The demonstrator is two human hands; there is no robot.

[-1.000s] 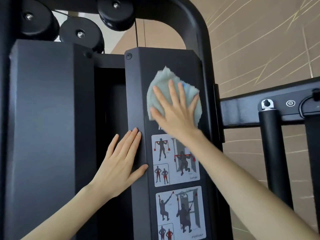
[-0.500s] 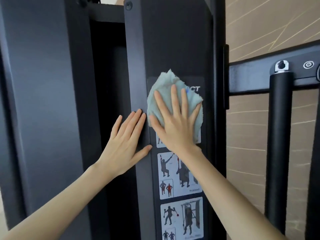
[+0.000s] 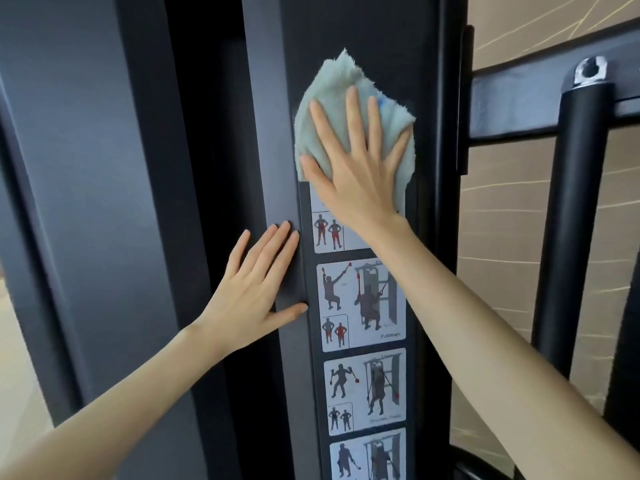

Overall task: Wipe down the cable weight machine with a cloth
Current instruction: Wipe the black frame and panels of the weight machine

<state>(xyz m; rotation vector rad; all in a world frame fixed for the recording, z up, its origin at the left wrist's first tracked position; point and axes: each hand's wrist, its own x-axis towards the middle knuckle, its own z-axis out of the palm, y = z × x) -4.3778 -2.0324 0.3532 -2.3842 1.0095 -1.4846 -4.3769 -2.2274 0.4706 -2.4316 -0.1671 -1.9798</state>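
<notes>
One cloth [image 3: 332, 84], spread flat on the machine's front panel [image 3: 363, 29], overlapping the top of four exercise stickers [image 3: 360, 303]. Now hides the lettering seen half a second ago. Two hands: right hand [image 3: 356, 168] pressing the cloth, fingers straight and splayed, wrist over the top sticker; left hand [image 3: 252, 289] flat on the panel's left edge, fingers straight, lower than before.

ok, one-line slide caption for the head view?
Right hand presses a green cloth over the top of the exercise chart; left hand rests flat on the panel edge.
</notes>
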